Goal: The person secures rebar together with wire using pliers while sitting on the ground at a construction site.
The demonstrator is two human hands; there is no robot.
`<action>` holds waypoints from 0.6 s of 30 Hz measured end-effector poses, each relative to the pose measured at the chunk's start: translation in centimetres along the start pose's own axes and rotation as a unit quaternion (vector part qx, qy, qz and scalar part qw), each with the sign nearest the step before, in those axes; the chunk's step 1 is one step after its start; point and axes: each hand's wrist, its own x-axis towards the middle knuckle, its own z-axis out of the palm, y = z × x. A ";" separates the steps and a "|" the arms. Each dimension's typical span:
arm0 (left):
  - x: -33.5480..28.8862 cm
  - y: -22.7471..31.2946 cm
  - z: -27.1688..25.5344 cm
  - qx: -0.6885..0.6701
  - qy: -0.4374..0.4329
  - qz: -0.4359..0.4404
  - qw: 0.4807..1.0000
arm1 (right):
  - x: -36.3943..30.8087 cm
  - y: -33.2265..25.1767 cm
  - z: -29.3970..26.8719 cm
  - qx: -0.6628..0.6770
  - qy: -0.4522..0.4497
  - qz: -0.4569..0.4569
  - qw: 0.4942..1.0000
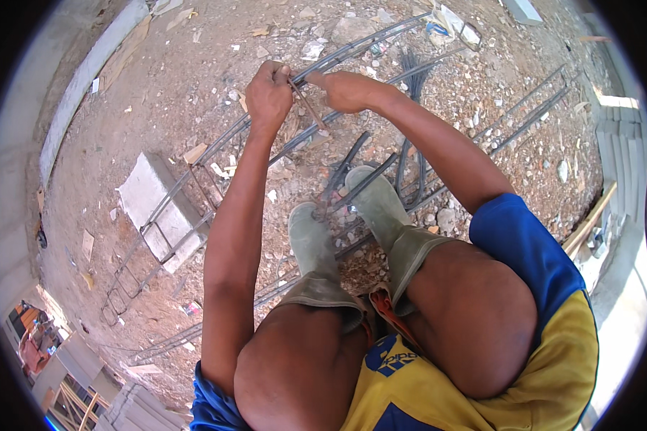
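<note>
A long rebar cage [370, 39] of thin steel bars runs diagonally in front of me, from the lower left to the upper right. A rusty stirrup [308, 106] crosses between its upper and lower bars. My left hand [268, 97] is closed at the stirrup's upper end, its thumb pressed against the metal. Just to the right, my right hand [349, 92] reaches to the same upper bars with its fingers bent in. What lies between those fingers is hidden. The cage passes over a pale concrete block [154, 197] on the left.
A bundle of dark wire [415, 75] lies beyond the lower bars. More rebar [532, 115] stretches to the right. My rubber boots [313, 241] stand among bars on rubble-strewn ground. Grey stacked slabs [625, 154] and a wooden plank [589, 219] are at the right edge.
</note>
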 end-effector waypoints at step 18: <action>-0.8 -0.1 -0.2 -0.028 -0.005 0.016 0.999 | -1.0 -3.5 -3.3 -0.157 0.208 -0.075 0.963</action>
